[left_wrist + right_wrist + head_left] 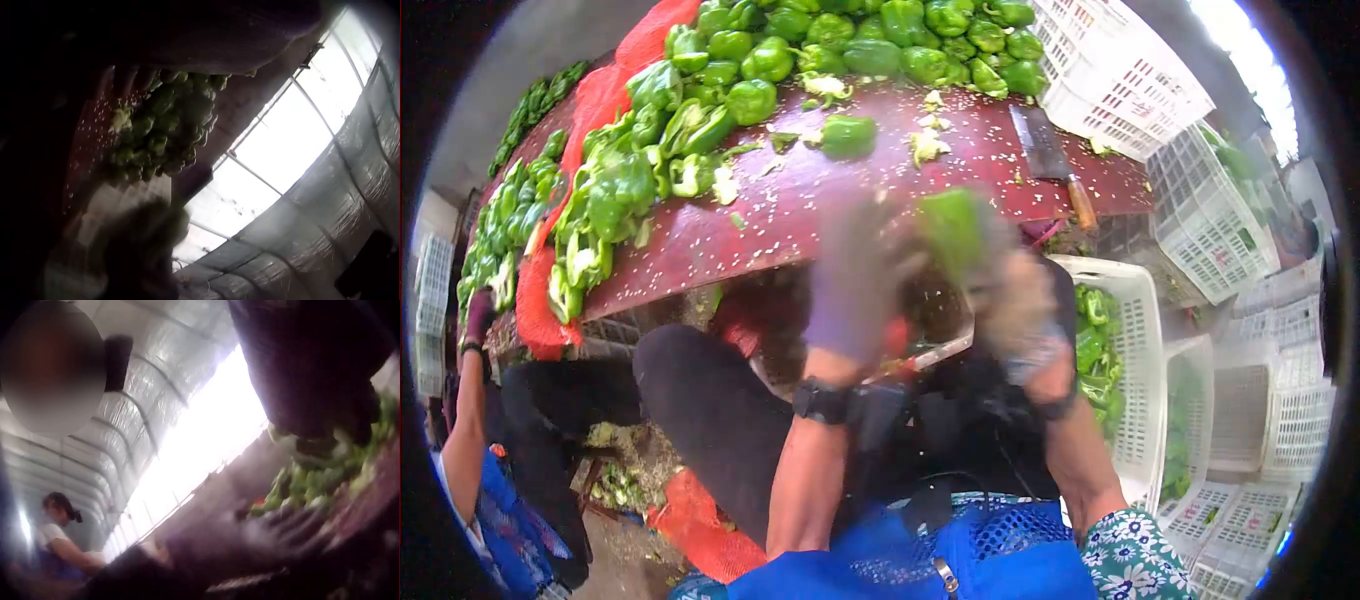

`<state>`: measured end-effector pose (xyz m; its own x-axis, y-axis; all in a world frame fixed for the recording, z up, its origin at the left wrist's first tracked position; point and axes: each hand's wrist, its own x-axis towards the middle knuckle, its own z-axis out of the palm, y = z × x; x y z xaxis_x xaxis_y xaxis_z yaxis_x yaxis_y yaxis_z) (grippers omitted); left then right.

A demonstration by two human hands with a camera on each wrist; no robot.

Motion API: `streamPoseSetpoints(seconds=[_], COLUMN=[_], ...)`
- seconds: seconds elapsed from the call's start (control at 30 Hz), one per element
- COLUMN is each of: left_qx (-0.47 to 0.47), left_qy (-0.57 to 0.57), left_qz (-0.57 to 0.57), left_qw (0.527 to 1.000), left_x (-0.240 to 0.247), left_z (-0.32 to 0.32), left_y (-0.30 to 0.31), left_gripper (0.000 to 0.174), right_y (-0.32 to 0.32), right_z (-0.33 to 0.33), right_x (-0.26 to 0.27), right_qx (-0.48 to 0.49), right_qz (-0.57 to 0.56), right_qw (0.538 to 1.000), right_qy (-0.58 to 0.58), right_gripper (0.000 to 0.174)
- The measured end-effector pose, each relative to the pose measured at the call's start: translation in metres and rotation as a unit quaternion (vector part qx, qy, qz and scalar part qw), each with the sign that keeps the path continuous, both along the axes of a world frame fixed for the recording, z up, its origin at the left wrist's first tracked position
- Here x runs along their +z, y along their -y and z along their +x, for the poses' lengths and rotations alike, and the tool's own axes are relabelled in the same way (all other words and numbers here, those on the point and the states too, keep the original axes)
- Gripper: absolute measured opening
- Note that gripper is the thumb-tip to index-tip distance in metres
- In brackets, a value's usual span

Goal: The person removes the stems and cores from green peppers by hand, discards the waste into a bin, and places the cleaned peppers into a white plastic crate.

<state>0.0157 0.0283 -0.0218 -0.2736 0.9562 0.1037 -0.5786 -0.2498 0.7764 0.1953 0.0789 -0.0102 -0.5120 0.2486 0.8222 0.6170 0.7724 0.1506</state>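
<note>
A green pepper (952, 228), blurred by motion, is gripped by my gloved right hand (1005, 285) over the near edge of the red table. To its left, my left hand (852, 275) in a purplish glove is also blurred, apart from the pepper. The right wrist view has the left hand (275, 537) low in the picture, its fingers extended and nothing visible in them. Above it, the right hand (319, 375) curls round a pale, open-looking part of the pepper (337, 444). The left wrist view is dark, with the left hand (231, 34) across the top.
Many green peppers (870, 57) are heaped along the table (770, 225), which is strewn with seeds. A cleaver (1040, 145) lies at the right. White crates (1140, 340) stand to the right, one holding peppers. Another person's hand (480, 310) is at far left.
</note>
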Motion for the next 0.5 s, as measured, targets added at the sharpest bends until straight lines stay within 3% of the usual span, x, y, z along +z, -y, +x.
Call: streamPoseSetpoints(seconds=[0.03,0.07,0.1,0.13,0.17,0.23,0.3,0.37,0.43,0.5], left_qx=[-0.007,-0.012,-0.016,0.023,0.064,0.072,0.099,0.1,0.11,0.097], left_qy=[0.055,0.108,0.11,0.166,0.222,0.209,0.235,0.241,0.245,0.232], left_qz=[-0.02,-0.039,-0.037,-0.052,-0.067,-0.063,-0.097,-0.098,-0.099,-0.097], left_qw=[0.998,0.993,0.993,0.984,0.971,0.973,0.962,0.96,0.958,0.963], left_x=[-0.003,-0.006,-0.009,-0.014,-0.02,-0.031,-0.036,-0.041,-0.043,-0.043], left_z=[-0.006,-0.014,-0.02,-0.027,-0.034,-0.041,-0.046,-0.046,-0.046,-0.048], left_y=[0.003,0.005,0.006,0.004,0.004,0.003,0.0,-0.002,-0.001,0.0], left_gripper=[0.064,0.064,0.064,0.064,0.064,0.062,0.06,0.058,0.057,0.056], right_y=[0.0,0.01,0.011,-0.004,-0.011,-0.047,-0.067,-0.117,-0.19,-0.227], right_z=[0.038,0.058,0.077,0.12,0.132,0.132,0.069,0.012,-0.037,-0.076], right_x=[0.01,0.047,0.074,0.066,0.074,0.059,0.078,0.067,0.016,-0.025], right_qx=[-0.055,-0.119,-0.225,-0.247,-0.32,-0.142,-0.204,-0.113,0.021,-0.019], right_qz=[-0.327,-0.477,-0.443,-0.392,-0.271,-0.224,-0.362,-0.452,-0.323,-0.422], right_qw=[0.943,0.861,0.863,0.879,0.907,0.956,0.91,0.879,0.933,0.9], right_qy=[-0.038,-0.135,-0.092,-0.114,0.036,-0.124,0.004,0.101,0.155,0.11], right_gripper=[0.014,0.032,0.037,0.039,0.037,0.036,0.04,0.042,0.045,0.044])
